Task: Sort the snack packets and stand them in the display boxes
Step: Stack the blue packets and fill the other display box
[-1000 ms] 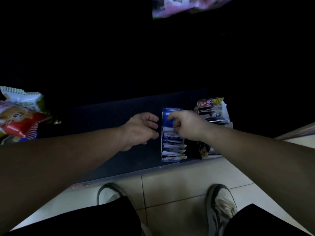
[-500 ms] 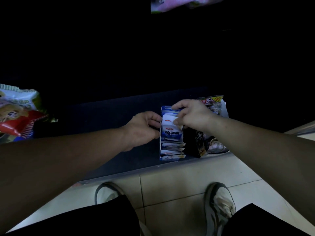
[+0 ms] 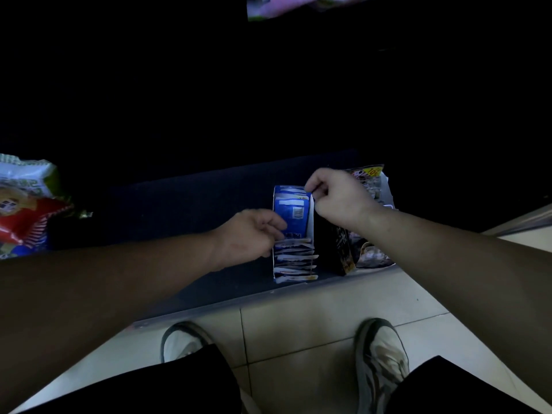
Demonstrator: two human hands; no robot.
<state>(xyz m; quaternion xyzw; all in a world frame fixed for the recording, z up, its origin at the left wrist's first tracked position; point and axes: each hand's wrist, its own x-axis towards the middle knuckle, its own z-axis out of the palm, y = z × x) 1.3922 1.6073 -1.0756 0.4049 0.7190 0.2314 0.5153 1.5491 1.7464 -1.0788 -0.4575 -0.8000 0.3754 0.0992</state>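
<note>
A blue display box (image 3: 311, 225) stands on the dark shelf with a row of blue and white packets (image 3: 294, 259) standing in its front half. One blue packet (image 3: 295, 216) stands taller in the middle of the box, its barcode side towards me. My left hand (image 3: 251, 234) grips that packet by its lower left edge. My right hand (image 3: 337, 198) pinches the top right corner of a packet at the back of the box. Right of it stands a black display box (image 3: 343, 252) with dark packets (image 3: 372, 186), partly hidden by my right wrist.
Large snack bags (image 3: 24, 210) lie at the far left of the shelf. A pink bag (image 3: 298, 6) hangs at the top. The shelf's front edge (image 3: 209, 309) runs above a tiled floor (image 3: 298, 330), where my shoes (image 3: 382, 354) stand. The shelf's back is too dark to see.
The raised packet showed its white front; now its blue barcode side faces me and my left hand grips it. My right hand has moved up to the back of the box.
</note>
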